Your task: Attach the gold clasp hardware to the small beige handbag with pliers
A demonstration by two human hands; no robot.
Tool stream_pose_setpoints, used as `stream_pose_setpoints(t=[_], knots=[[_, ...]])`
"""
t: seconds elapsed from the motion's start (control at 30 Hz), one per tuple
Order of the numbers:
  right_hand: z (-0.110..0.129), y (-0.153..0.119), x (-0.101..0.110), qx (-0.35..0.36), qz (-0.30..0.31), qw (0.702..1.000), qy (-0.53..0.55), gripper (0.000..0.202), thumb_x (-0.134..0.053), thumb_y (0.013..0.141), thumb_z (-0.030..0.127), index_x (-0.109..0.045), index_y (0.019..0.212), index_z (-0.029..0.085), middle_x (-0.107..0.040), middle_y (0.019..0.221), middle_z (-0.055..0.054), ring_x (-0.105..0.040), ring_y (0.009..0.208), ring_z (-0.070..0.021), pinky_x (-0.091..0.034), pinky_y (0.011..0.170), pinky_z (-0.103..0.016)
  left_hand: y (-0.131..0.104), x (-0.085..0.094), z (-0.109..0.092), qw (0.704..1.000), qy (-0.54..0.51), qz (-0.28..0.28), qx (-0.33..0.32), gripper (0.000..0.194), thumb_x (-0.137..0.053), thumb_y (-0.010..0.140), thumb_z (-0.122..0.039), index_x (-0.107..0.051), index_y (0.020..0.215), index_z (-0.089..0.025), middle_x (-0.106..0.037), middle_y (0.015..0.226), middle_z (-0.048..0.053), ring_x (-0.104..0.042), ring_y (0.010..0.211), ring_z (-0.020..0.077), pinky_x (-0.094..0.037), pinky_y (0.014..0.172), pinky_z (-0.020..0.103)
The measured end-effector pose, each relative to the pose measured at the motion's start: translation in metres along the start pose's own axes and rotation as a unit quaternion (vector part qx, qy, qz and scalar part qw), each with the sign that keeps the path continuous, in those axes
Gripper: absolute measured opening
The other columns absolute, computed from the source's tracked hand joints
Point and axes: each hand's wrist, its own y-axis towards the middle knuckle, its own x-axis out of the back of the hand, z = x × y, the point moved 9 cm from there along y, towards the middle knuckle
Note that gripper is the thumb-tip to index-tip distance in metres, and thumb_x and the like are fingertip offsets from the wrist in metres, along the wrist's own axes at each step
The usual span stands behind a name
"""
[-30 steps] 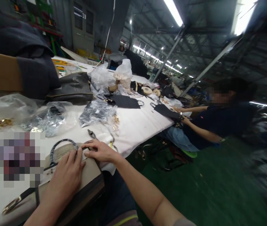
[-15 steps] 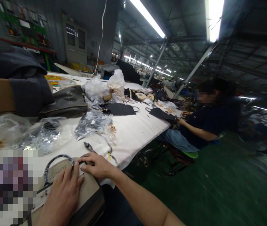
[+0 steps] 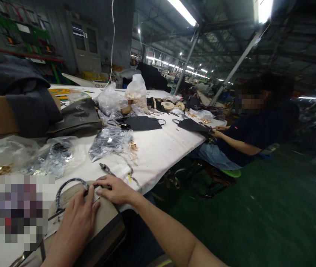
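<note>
From my feed, both arms are bare from the wrists to past the elbows, no gloves, rings or watch visible on the left hand point(image 3: 75, 222) or the right hand point(image 3: 116, 190). At the bottom edge I glimpse a grey garment with a yellow-green stripe.

You've got no legible text here: the emblem on the dark grey leather bag point(image 3: 77, 116) is too blurred, and the small white tags on the clear plastic packets point(image 3: 110, 140) are too small.
</note>
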Motion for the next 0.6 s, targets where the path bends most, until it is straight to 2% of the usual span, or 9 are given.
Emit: stream_pose_setpoints(t=[0.23,0.4,0.47,0.5,0.57,0.6], knots=[[0.004,-0.002,0.0,-0.004,-0.013,1.0,0.026,0.046,-0.077,0.103,0.029,-0.08,0.149,0.028,-0.074,0.15,-0.009,-0.071,0.138,-0.0265,-0.054,0.124,-0.042,-0.001,0.012,-0.005,0.999,-0.004,-0.008,0.035,0.056,-0.046,0.116,-0.037,-0.054,0.165,-0.011,-0.066,0.146,0.025,-0.066,0.136,0.0394,-0.058,0.117,0.056],[0.009,-0.007,0.0,0.012,-0.008,1.0,-0.004,0.046,-0.077,0.102,0.03,-0.08,0.148,0.027,-0.076,0.146,-0.009,-0.073,0.133,-0.0263,-0.055,0.122,-0.043,-0.003,0.014,-0.005,0.999,-0.01,-0.01,0.039,0.055,-0.048,0.115,-0.034,-0.053,0.167,-0.015,-0.066,0.148,0.022,-0.065,0.136,0.0377,-0.058,0.119,0.056],[0.012,0.002,0.016,0.027,-0.025,0.999,-0.002,0.042,-0.081,0.101,0.037,-0.084,0.142,0.025,-0.077,0.144,-0.01,-0.074,0.13,-0.0263,-0.058,0.117,-0.041,-0.004,0.012,-0.005,0.999,-0.01,-0.006,0.042,0.054,-0.048,0.115,-0.034,-0.055,0.165,-0.014,-0.066,0.148,0.022,-0.065,0.137,0.0382,-0.057,0.119,0.056],[0.014,0.012,0.032,0.031,-0.056,0.998,-0.003,0.039,-0.08,0.102,0.04,-0.086,0.137,0.023,-0.079,0.142,-0.011,-0.075,0.128,-0.0262,-0.06,0.113,-0.039,-0.004,0.011,-0.004,0.999,-0.01,-0.003,0.042,0.053,-0.047,0.115,-0.034,-0.056,0.164,-0.014,-0.067,0.147,0.022,-0.064,0.137,0.0382,-0.057,0.119,0.056],[0.013,0.039,0.073,0.018,-0.145,0.989,-0.04,0.033,-0.071,0.108,0.04,-0.088,0.128,0.021,-0.082,0.134,-0.012,-0.076,0.124,-0.0258,-0.063,0.105,-0.038,-0.004,0.01,-0.003,0.999,-0.014,0.001,0.047,0.052,-0.047,0.115,-0.033,-0.058,0.163,-0.014,-0.067,0.147,0.021,-0.064,0.137,0.038,-0.056,0.12,0.055],[0.013,0.055,0.095,0.001,-0.191,0.977,-0.091,0.032,-0.064,0.111,0.035,-0.088,0.126,0.02,-0.084,0.128,-0.013,-0.077,0.12,-0.0256,-0.062,0.104,-0.038,-0.004,0.009,-0.002,0.999,-0.017,0.005,0.051,0.052,-0.047,0.116,-0.033,-0.058,0.163,-0.014,-0.067,0.147,0.021,-0.064,0.137,0.0377,-0.056,0.12,0.055]])
